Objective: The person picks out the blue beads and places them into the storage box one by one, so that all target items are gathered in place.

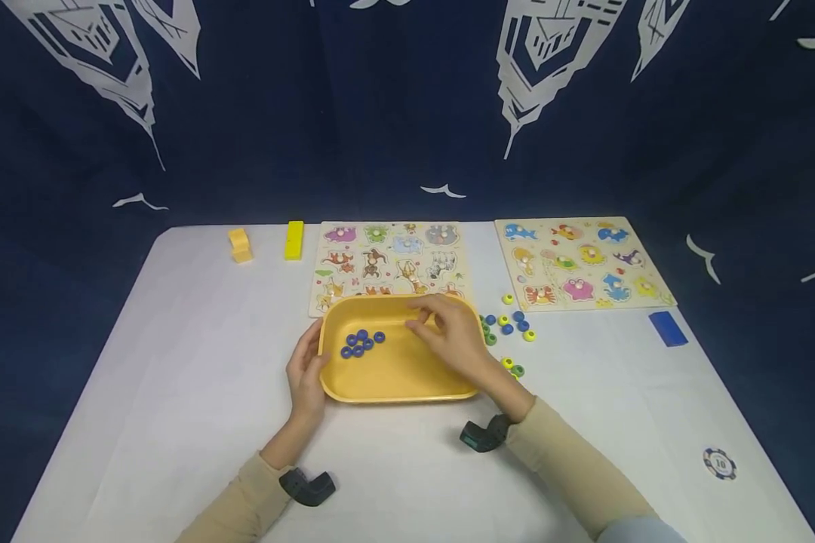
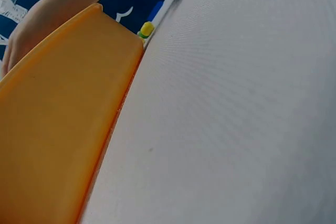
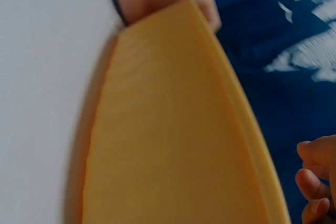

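Observation:
A yellow tray sits mid-table, with several blue ring-shaped beads in its left half. At the tray's left end my left hand holds the side, thumb at the rim and fingers along the outer wall. My right hand reaches in over the tray's right side. Its thumb and forefinger are bent with a gap between the tips, and no bead shows there. The right wrist view catches its curled fingers beyond the tray's wall. In the left wrist view the tray wall hides my left hand.
Loose blue, green and yellow beads lie right of the tray. Behind stand two animal puzzle boards. A yellow block, an orange block, a blue block and a poker chip lie farther out.

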Demonstrator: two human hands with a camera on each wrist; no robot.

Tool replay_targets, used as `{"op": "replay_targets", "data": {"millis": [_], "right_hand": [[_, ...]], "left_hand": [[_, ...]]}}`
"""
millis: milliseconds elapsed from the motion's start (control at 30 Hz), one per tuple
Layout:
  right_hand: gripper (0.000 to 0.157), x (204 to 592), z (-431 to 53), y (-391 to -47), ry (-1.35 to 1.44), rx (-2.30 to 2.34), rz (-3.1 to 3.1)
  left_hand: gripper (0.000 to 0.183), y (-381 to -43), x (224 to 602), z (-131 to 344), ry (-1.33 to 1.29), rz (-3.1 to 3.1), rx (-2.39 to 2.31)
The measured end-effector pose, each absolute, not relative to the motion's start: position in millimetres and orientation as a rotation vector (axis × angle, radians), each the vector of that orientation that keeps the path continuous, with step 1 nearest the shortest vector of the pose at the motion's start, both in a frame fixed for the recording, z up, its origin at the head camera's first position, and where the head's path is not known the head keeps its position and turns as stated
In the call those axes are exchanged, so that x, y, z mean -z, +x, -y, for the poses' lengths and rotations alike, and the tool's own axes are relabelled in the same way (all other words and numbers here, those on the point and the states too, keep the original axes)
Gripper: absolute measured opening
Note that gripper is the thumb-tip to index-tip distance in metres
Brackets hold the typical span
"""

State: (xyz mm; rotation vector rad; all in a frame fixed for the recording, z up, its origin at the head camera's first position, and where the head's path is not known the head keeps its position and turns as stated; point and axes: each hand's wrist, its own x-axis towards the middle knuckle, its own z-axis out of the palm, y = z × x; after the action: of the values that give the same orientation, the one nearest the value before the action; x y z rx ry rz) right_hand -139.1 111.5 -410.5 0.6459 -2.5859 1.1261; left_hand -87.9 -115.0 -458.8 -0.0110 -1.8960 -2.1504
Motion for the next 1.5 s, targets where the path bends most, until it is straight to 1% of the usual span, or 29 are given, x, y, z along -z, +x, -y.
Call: {"op": "replay_targets", "data": {"millis": [133, 267, 367, 467, 600, 833, 1100, 1300, 1500], "right_hand": [[0.025, 414, -155, -130, 0.462, -1.17, 2.365], [0.025, 431, -196, -123, 0.208, -1.103, 2.283], [0.027, 446, -216, -119, 0.051, -1.061, 2.285], [0.027, 459, -227, -118, -0.034, -1.037, 2.313], [0.028, 472, -232, -121, -0.071, -0.988, 2.373], [0.03, 482, -232, -123, -0.115, -0.84, 2.496], [0.025, 488, -231, -125, -0.138, -0.701, 2.593], [0.023, 484, -229, -125, -0.089, -0.718, 2.539], [0.021, 465, -224, -122, 0.028, -0.719, 2.45]], "left_hand": [[0.053, -86, 450, 113, -0.006, 1.908, 2.131], [0.053, -86, 448, 112, -0.008, 1.914, 2.133], [0.052, -85, 449, 112, -0.012, 1.905, 2.148], [0.052, -85, 451, 111, -0.012, 1.898, 2.157], [0.052, -85, 452, 111, -0.017, 1.896, 2.159], [0.052, -85, 452, 111, -0.01, 1.905, 2.149], [0.053, -92, 473, 117, -0.006, 1.89, 2.175], [0.053, -92, 471, 119, -0.014, 1.882, 2.187], [0.053, -91, 467, 117, -0.021, 1.885, 2.182]]}}
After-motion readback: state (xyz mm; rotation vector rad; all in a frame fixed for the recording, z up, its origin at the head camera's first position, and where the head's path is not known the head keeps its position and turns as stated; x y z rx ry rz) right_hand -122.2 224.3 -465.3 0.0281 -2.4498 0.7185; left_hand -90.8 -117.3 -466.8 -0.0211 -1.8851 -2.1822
